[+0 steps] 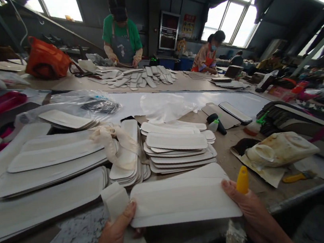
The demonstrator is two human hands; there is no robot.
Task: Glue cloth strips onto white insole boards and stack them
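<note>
At the near side of the table point(223, 149), we hold a white panel point(185, 200) by its 2 ends. Our left hand point(114, 234) clamps the left end, along with a pale strip point(115, 200); our right hand point(254, 211) grips the right end and a yellow-handled brush point(242, 180), its clotted tip hanging below. Just beyond the panel, we see stacked white pieces point(178, 141), with longer pieces point(51, 173) to the left and a stained container point(283, 148) to the right. On the far side, a person in green point(122, 38) bends forward.
</note>
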